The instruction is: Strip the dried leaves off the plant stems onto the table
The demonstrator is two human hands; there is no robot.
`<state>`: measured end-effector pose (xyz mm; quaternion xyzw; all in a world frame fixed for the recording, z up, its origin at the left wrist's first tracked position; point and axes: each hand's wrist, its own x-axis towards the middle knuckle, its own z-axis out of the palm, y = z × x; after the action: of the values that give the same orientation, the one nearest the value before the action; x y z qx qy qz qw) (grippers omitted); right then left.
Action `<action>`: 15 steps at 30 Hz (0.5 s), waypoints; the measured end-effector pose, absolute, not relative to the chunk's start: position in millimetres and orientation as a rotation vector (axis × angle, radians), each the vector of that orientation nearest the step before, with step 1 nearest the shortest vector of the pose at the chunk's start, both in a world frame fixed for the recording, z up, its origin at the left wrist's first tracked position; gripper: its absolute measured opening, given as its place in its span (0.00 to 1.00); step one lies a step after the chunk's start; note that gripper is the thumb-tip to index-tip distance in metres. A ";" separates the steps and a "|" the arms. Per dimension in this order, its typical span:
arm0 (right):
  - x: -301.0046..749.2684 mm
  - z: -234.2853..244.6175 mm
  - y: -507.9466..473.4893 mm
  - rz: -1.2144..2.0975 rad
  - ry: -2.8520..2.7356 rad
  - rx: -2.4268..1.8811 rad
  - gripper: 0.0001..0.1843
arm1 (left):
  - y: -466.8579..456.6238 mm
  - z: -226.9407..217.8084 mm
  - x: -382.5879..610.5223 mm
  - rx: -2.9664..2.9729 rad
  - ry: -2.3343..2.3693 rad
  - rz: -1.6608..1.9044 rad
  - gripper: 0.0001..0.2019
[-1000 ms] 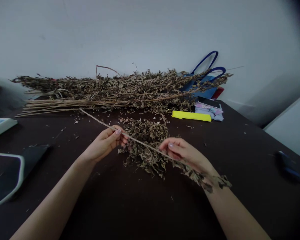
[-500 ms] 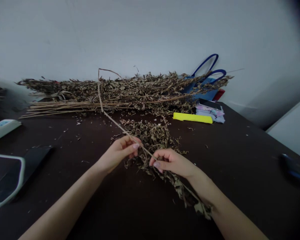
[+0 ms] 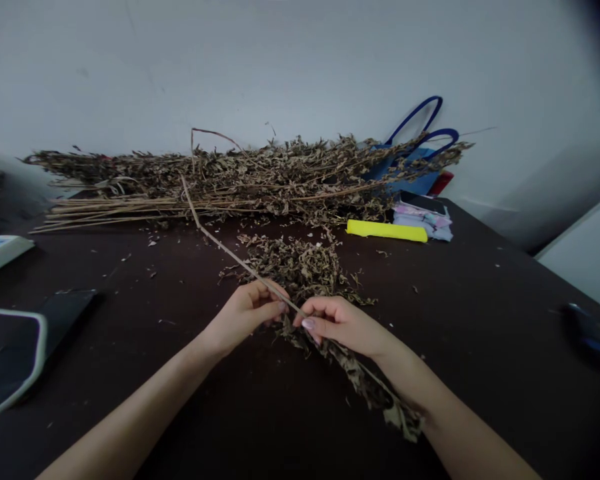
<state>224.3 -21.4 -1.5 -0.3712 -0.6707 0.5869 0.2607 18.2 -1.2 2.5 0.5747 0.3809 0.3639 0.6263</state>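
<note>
A long dried plant stem (image 3: 225, 249) slants from the upper left down to the lower right through both hands. My left hand (image 3: 250, 312) pinches it between thumb and fingers, close to my right hand. My right hand (image 3: 343, 327) grips the same stem just below, thumb against the fingers. Past the right hand, the stem's lower end carries withered leaves (image 3: 365, 387) that hang beside my right forearm. Under and behind the hands is a heap of crumbled dry leaves (image 3: 300, 263) on the dark table (image 3: 230, 427).
A large bundle of dried leafy stalks (image 3: 260, 180) lies along the wall. A yellow strip (image 3: 387, 231), a phone (image 3: 423, 202) on folded cloth and a blue bag (image 3: 410, 177) are at right. At left are a white power strip (image 3: 3, 253) and a dark flat object (image 3: 65, 320) with a pale cable.
My left hand has slid slightly down the stem toward my right hand. The stem's upper end has dropped a little to the left. My right hand stays nearly in place.
</note>
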 end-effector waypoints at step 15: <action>222.9 4.0 -21.0 1.650 -1.660 -1.038 0.16 | -2.6 3.0 20.5 1.416 0.913 0.867 0.10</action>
<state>222.9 -21.0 4.0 -0.3884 -0.6213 0.6173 0.2865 20.5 -2.6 3.0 0.6067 0.3912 0.3714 0.5839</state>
